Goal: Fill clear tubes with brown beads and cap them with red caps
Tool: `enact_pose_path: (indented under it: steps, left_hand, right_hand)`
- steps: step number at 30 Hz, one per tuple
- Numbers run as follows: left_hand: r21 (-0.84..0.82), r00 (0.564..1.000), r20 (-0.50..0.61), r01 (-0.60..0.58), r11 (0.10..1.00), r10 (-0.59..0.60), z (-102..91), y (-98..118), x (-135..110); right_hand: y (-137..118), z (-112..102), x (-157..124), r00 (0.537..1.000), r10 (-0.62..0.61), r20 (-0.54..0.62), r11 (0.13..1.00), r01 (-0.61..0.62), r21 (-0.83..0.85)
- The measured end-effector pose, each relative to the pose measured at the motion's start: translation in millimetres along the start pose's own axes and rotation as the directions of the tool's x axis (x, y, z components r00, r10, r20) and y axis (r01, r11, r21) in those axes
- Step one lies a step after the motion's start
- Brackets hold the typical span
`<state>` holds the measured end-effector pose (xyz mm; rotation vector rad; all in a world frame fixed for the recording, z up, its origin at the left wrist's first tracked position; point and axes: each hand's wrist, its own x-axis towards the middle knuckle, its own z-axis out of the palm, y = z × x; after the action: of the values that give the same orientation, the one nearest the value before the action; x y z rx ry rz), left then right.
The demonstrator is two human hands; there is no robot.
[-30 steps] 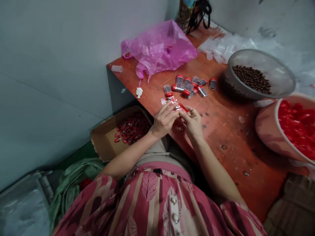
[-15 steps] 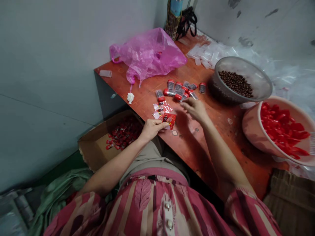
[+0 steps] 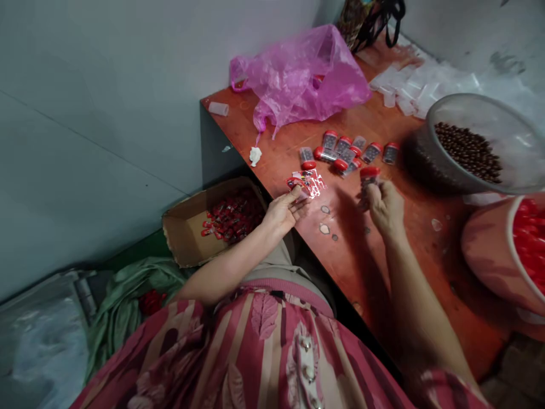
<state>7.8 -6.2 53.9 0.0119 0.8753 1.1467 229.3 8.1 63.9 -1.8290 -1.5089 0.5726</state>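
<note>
Red-capped clear vial (image 3: 369, 175), upright, gripped between right hand's (image 3: 386, 209) thumb and fingers. More capped vials (image 3: 343, 147) clustered just beyond that grip, leftward. Left hand (image 3: 284, 215) at red printed wrappers (image 3: 315, 182); cannot tell whether pinching one. Right of right-hand grip: grey bowl (image 3: 502, 126) with brown beads (image 3: 468, 152), pink basin (image 3: 489, 241) with red plastic pieces (image 3: 530, 241).
</note>
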Motion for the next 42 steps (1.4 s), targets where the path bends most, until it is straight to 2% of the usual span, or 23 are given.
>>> enact_pose_path:
  steps: [2,4,6,8,12,16,19,25,27,30,32,34,37,39,40,42]
  left_hand:
    - [-0.048,1.000,-0.005,0.018,0.999,-0.019,2.3,-2.4,0.6]
    - [-0.071,1.000,0.008,0.028,0.997,-0.027,5.0,-6.5,0.6]
    - [-0.085,0.999,0.039,0.039,0.996,-0.036,7.6,-11.6,-0.5]
    - [-0.093,0.996,0.082,0.050,0.994,-0.042,9.9,-16.8,-2.6]
    - [-0.056,0.992,0.128,0.030,0.998,-0.023,13.7,-25.4,-8.1]
    - [-0.029,0.990,0.142,-0.008,1.000,0.013,14.5,-31.7,-11.5]
    - [0.021,0.978,0.204,-0.041,0.999,0.036,12.9,-34.3,-13.1]
    - [0.258,0.913,0.406,-0.151,0.954,0.035,9.9,-30.4,-11.4]
    - [0.282,0.909,0.414,-0.177,0.943,0.046,9.6,-29.5,-9.2]
    - [0.284,0.919,0.391,-0.176,0.943,0.054,8.9,-29.7,-6.2]
    - [0.295,0.917,0.394,-0.186,0.937,0.058,8.0,-29.2,-5.2]
    - [0.342,0.909,0.414,-0.207,0.917,0.051,6.9,-27.4,-5.0]
    - [0.436,0.894,0.446,-0.249,0.865,0.032,6.0,-23.6,-4.7]
    - [0.466,0.888,0.456,-0.291,0.835,0.055,6.1,-22.1,-3.5]
    - [0.467,0.886,0.458,-0.315,0.826,0.078,6.2,-22.1,-2.7]
    - [0.446,0.879,0.457,-0.359,0.820,0.136,6.3,-23.4,-1.3]
  right_hand:
    - [-7.6,12.4,-41.6,0.994,-0.005,0.105,0.990,-0.010,0.140]
    - [-16.5,28.7,-76.9,0.979,-0.016,0.204,0.917,-0.067,0.394]
    - [-23.9,44.1,-99.2,0.975,-0.019,0.223,0.857,-0.099,0.505]
    - [-27.3,55.0,-108.6,0.979,-0.006,0.205,0.840,-0.107,0.532]
    - [-22.5,63.3,-108.4,0.987,-0.013,0.163,0.836,-0.079,0.544]
    - [-16.1,64.1,-108.4,0.991,-0.037,0.125,0.875,-0.028,0.482]
    - [-16.9,62.3,-109.5,0.991,-0.049,0.124,0.879,-0.016,0.477]
    - [-20.5,58.5,-104.9,0.968,-0.060,0.242,0.738,-0.120,0.664]
    - [-19.4,59.1,-103.5,0.977,-0.058,0.206,0.769,-0.087,0.633]
    - [-17.5,60.3,-103.6,0.995,-0.072,0.076,0.880,0.027,0.474]
    - [-17.1,60.0,-103.9,0.996,-0.085,0.035,0.908,0.063,0.415]
    - [-17.6,58.6,-103.5,0.993,-0.074,0.091,0.882,0.023,0.471]
    - [-18.8,56.1,-101.5,0.960,-0.055,0.273,0.762,-0.137,0.633]
    - [-19.9,55.2,-100.7,0.945,-0.056,0.323,0.712,-0.189,0.677]
    - [-20.8,55.1,-100.9,0.952,-0.053,0.300,0.726,-0.169,0.666]
    - [-23.3,55.4,-102.3,0.985,-0.045,0.169,0.816,-0.061,0.574]
